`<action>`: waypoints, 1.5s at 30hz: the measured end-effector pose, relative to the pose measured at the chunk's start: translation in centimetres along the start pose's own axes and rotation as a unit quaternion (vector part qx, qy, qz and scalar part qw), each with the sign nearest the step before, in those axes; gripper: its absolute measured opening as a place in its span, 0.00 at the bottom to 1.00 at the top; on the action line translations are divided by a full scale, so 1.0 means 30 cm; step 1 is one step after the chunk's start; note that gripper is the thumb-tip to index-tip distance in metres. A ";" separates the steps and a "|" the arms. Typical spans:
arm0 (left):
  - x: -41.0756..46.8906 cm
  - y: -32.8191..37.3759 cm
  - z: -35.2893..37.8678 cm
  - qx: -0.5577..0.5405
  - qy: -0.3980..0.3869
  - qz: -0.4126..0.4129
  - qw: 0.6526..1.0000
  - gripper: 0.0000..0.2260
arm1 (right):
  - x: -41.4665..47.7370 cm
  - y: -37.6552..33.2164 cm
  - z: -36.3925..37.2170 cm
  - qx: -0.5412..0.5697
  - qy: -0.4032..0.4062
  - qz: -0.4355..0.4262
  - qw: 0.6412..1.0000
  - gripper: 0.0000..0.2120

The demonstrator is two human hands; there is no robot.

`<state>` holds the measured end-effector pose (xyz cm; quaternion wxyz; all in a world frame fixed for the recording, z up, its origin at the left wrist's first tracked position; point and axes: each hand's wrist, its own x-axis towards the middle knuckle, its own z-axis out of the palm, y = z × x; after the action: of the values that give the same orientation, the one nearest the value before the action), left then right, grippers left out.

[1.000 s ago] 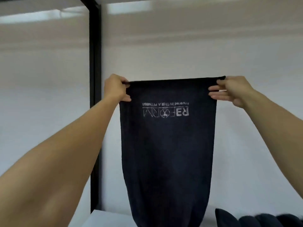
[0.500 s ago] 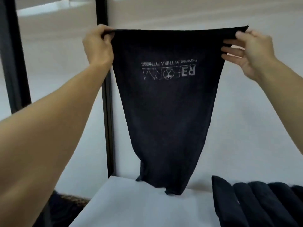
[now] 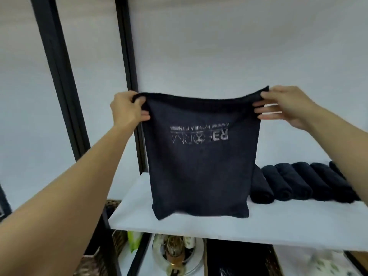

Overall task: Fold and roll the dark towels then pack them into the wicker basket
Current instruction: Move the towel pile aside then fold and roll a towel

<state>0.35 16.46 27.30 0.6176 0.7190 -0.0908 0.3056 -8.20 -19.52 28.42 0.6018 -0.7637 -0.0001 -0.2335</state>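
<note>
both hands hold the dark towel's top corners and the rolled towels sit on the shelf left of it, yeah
No: the head view shows the rolled towels on the shelf right of the dark towel. Left hand and right hand do hold its top corners.

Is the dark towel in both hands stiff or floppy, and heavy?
The dark towel is probably floppy: its top edge sags between the left hand and right hand. Likely light: two corner pinches hold it up.
</note>
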 end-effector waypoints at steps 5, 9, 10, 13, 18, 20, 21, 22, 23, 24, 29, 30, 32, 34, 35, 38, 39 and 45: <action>-0.252 -0.442 0.025 0.095 -0.095 -0.168 0.977 0.04 | -0.159 0.437 0.094 -0.081 -0.040 0.179 0.980 0.10; -0.322 -0.661 0.080 0.156 -0.127 -0.205 0.958 0.06 | -0.179 0.665 0.158 -0.122 -0.067 0.238 0.961 0.07; -0.313 -0.702 0.099 0.183 -0.138 -0.196 0.953 0.06 | -0.157 0.702 0.172 -0.132 -0.070 0.243 0.958 0.08; -0.243 -0.795 0.174 0.232 -0.164 -0.189 0.940 0.09 | -0.046 0.788 0.215 -0.165 -0.072 0.246 0.952 0.08; -0.037 -0.927 0.309 0.257 -0.142 -0.192 0.937 0.11 | 0.215 0.890 0.300 -0.157 -0.048 0.231 0.959 0.07; 0.037 -0.998 0.336 0.262 -0.125 -0.209 0.934 0.10 | 0.307 0.932 0.338 -0.146 -0.036 0.241 0.959 0.06; 0.061 -1.035 0.342 0.263 -0.119 -0.224 0.931 0.10 | 0.345 0.954 0.358 -0.146 -0.030 0.248 0.957 0.06; 0.074 -1.072 0.345 0.263 -0.116 -0.247 0.925 0.10 | 0.377 0.982 0.375 -0.144 -0.022 0.260 0.954 0.07; 0.076 -1.102 0.346 0.267 -0.117 -0.269 0.918 0.10 | 0.402 1.013 0.392 -0.139 -0.019 0.278 0.950 0.08; 0.071 -1.133 0.346 0.279 -0.122 -0.284 0.909 0.10 | 0.418 1.048 0.408 -0.136 -0.022 0.299 0.944 0.09; 0.072 -1.209 0.356 0.342 -0.158 -0.268 0.887 0.07 | 0.446 1.203 0.456 -0.397 -0.054 0.222 0.889 0.09; 0.080 -1.214 0.356 0.335 -0.177 -0.259 0.889 0.04 | 0.450 1.213 0.463 -0.439 -0.062 0.198 0.874 0.09; 0.095 -1.217 0.358 0.317 -0.216 -0.251 0.889 0.09 | 0.463 1.225 0.470 -0.470 -0.083 0.183 0.860 0.08; 0.106 -1.216 0.367 0.311 -0.239 -0.258 0.883 0.13 | 0.481 1.222 0.478 -0.467 -0.100 0.203 0.855 0.09; 0.108 -1.213 0.371 0.314 -0.245 -0.263 0.879 0.12 | 0.488 1.221 0.483 -0.464 -0.112 0.210 0.853 0.11; 0.118 -1.210 0.382 0.301 -0.255 -0.287 0.873 0.11 | 0.509 1.211 0.492 -0.455 -0.131 0.221 0.853 0.16; 0.119 -1.208 0.380 0.291 -0.250 -0.292 0.876 0.11 | 0.515 1.211 0.494 -0.448 -0.130 0.221 0.857 0.17; 0.130 -1.133 0.345 0.198 -0.216 -0.293 0.910 0.09 | 0.521 1.131 0.492 -0.385 -0.158 0.214 0.884 0.08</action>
<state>24.10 15.14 0.63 0.4897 0.8692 0.0548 -0.0403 20.53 -19.68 0.34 0.2879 -0.9434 0.1586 0.0429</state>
